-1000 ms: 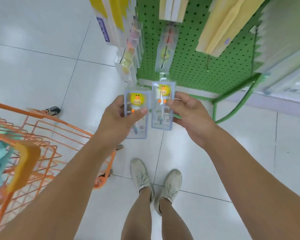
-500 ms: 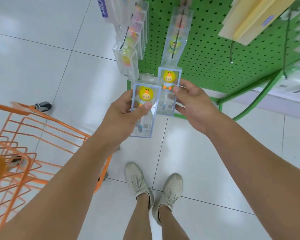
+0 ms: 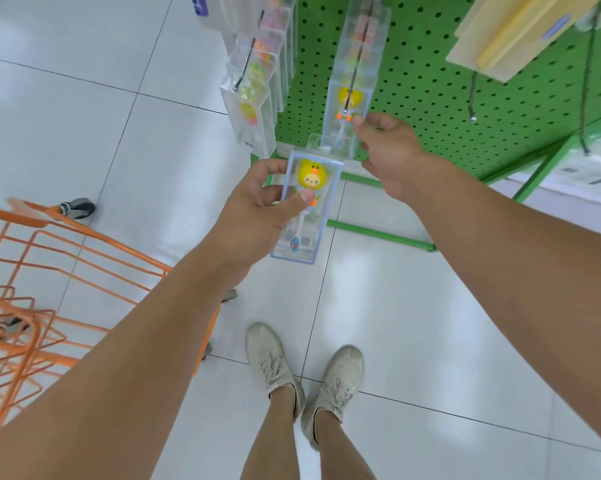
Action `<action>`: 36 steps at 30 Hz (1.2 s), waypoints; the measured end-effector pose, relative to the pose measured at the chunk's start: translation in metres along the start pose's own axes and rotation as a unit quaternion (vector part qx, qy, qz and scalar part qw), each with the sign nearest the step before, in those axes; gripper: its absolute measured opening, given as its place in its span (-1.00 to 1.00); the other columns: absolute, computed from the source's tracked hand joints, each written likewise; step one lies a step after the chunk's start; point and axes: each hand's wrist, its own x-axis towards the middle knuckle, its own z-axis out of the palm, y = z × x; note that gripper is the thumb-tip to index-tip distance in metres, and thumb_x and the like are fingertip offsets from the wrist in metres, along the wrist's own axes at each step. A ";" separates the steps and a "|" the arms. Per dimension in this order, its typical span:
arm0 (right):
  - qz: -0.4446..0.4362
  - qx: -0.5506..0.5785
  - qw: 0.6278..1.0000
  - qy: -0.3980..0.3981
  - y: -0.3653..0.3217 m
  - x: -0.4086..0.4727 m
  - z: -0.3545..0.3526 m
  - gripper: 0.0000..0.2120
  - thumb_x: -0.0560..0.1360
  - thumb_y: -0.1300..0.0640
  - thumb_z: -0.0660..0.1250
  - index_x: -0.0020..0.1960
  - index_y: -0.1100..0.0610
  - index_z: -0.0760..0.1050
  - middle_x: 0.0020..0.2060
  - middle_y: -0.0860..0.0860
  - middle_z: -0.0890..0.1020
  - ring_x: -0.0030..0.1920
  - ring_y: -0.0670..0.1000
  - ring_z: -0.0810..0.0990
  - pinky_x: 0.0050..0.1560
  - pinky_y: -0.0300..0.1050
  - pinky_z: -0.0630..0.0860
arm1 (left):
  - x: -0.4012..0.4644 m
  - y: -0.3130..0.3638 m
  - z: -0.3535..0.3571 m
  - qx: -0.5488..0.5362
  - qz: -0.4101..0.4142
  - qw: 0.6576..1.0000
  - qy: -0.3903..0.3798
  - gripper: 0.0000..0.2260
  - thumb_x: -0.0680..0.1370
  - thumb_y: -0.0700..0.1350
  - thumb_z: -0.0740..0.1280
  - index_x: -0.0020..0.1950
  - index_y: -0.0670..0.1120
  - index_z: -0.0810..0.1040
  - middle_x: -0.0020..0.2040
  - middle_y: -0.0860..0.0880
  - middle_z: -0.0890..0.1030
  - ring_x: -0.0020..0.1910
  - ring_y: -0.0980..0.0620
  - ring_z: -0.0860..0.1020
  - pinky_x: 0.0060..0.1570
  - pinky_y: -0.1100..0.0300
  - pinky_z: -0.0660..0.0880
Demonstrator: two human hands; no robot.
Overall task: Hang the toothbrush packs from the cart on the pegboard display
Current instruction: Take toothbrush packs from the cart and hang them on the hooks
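1. A toothbrush pack (image 3: pixel 348 109) with a yellow chick figure is being threaded onto a metal peg hook (image 3: pixel 352 83) of the green pegboard display (image 3: pixel 427 84); one second earlier it was being held low in front of the board, level with the other pack.
2. The pack's right edge is being pinched by the right hand (image 3: pixel 387 150), thumb at the front and fingers curled behind, while the hook's ball tip is showing in front of the chick. Whether the hang tab is fully seated is not being shown clearly.
3. A second toothbrush pack (image 3: pixel 304 206) is being gripped by the left hand (image 3: pixel 257 209), thumb pressed on its clear front and fingers wrapped behind. It is being held just below and left of the pack on the hook, apart from the board. Half a second earlier the two packs were being held almost side by side; now they are being separated, one raised and one waiting.
4. The view is being tilted further up the board than before, so more of the hanging rows is being shown and less of the orange cart (image 3: pixel 49 289) at the left.
5. By judgement, one pack is being hung at this moment and the held one is being kept for hanging next; the cart's contents are not being shown.
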 end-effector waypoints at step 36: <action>-0.075 -0.040 0.996 0.008 0.004 -0.016 -0.003 -0.85 0.62 0.11 0.35 0.18 0.08 0.50 0.09 -0.01 0.66 0.07 -0.04 0.62 0.06 0.00 0.66 | -0.009 0.003 0.014 0.064 -0.049 0.992 0.097 -0.91 0.61 0.01 0.34 0.09 0.09 0.60 0.17 -0.06 0.64 0.21 0.00 0.59 0.27 -0.03 0.52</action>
